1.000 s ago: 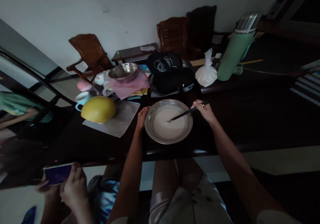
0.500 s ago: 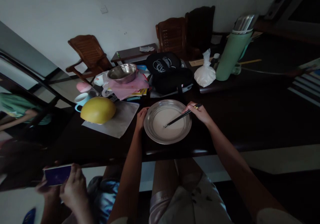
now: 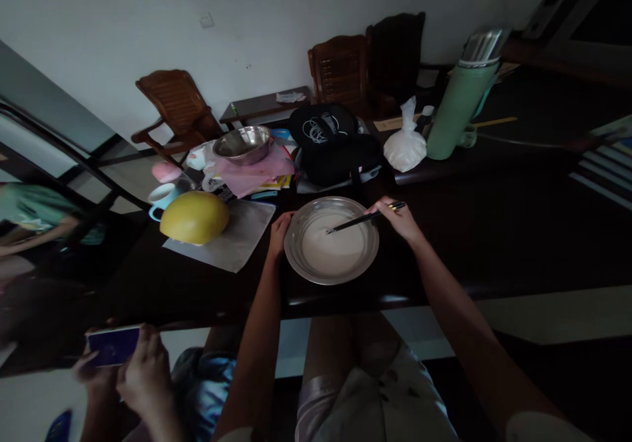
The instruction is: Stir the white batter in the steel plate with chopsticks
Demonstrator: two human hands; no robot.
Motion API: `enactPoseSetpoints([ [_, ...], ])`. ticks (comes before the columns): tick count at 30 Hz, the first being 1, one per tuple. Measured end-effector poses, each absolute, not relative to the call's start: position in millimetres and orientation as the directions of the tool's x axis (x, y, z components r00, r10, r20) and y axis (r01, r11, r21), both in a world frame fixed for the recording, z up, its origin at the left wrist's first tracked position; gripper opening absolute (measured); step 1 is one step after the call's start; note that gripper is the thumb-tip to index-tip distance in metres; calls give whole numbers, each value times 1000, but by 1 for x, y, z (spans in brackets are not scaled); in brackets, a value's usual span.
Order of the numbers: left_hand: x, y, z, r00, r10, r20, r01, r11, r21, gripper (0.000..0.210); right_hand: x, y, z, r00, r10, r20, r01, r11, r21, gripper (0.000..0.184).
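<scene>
A wide metal bowl [image 3: 296, 257] stands on the dark table in front of me, with a pale, milky batter [image 3: 336, 251] in it. My left hand [image 3: 280, 232] grips the bowl's left rim, its fingers partly hidden. In my right hand [image 3: 395, 217] is a pair of dark chopsticks [image 3: 358, 220], held closed over the bowl's right side. Their tips are at the surface of the batter, near the middle. Left of the bowl, a yellow pomelo-like dome [image 3: 195, 218] rests on a pale sheet [image 3: 241, 238].
Behind the bowl lie a black bag [image 3: 338, 155] and a smaller metal bowl [image 3: 241, 144] on pink plastic. A tied bag of white powder [image 3: 405, 147] and a tall green thermos [image 3: 457, 109] stand back right. At lower left another person's hands hold a phone [image 3: 113, 346].
My right hand has shifted slightly right, and the chopstick tips have moved away from me across the batter, lying flatter. My left hand and the bowl stay in place.
</scene>
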State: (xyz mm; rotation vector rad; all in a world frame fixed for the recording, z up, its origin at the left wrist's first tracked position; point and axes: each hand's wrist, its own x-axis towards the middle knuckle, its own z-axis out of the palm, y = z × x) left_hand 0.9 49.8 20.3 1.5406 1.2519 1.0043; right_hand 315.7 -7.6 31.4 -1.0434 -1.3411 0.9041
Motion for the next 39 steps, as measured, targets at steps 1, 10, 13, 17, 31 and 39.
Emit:
enactPoseSetpoints([
  [1, 1, 50, 21, 163, 985, 57, 268, -100, 958, 73, 318, -7, 31, 103, 947, 304, 54, 300, -952, 40],
  [10, 3, 47, 26, 161, 986, 42, 282, -87, 955, 71, 313, -9, 33, -31, 959, 280, 59, 281, -958, 40],
  [13, 2, 48, 25, 152, 988, 33, 290, -77, 954, 69, 317, -7, 33, 106, 953, 285, 33, 283, -959, 40],
  [17, 1, 49, 22, 163, 986, 47, 288, -93, 953, 68, 320, -9, 34, 102, 957, 272, 34, 269, -962, 44],
  [31, -7, 60, 3, 204, 971, 128, 197, -169, 966, 58, 316, -8, 31, 20, 958, 287, 31, 287, -957, 41],
  [39, 3, 63, 10, 180, 973, 147, 238, -188, 953, 53, 319, -7, 30, 141, 947, 290, 2, 293, -956, 41],
])
